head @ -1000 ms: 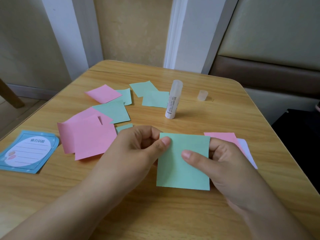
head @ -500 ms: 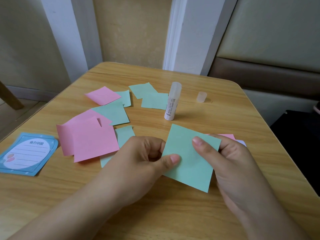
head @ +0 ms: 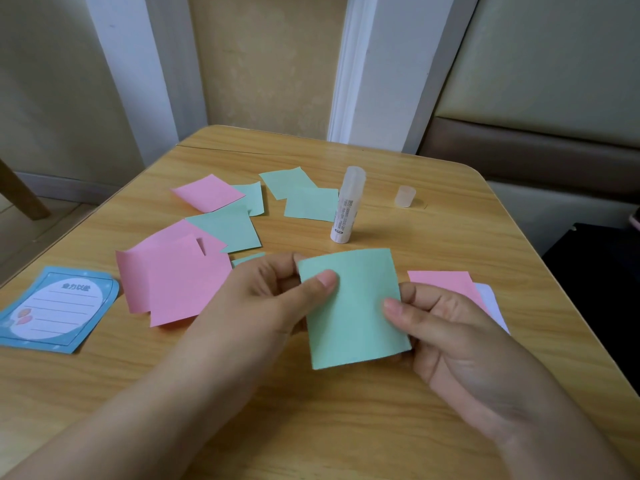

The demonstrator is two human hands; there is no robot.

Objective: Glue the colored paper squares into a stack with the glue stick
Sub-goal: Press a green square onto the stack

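Hands: our left hand (head: 263, 299) and right hand (head: 446, 327) are both pinching one green paper square (head: 353, 306).
Risk: we are risking a crooked stack — the uncapped glue stick (head: 347, 206) is drying.

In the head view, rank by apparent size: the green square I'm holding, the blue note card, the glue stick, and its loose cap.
1. Held green square, though it is nearest the camera, so unsure against the card.
2. Blue note card.
3. Glue stick.
4. Cap.

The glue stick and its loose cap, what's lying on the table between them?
Nothing: the head view shows only bare wooden table between the upright glue stick and the cap to its right.
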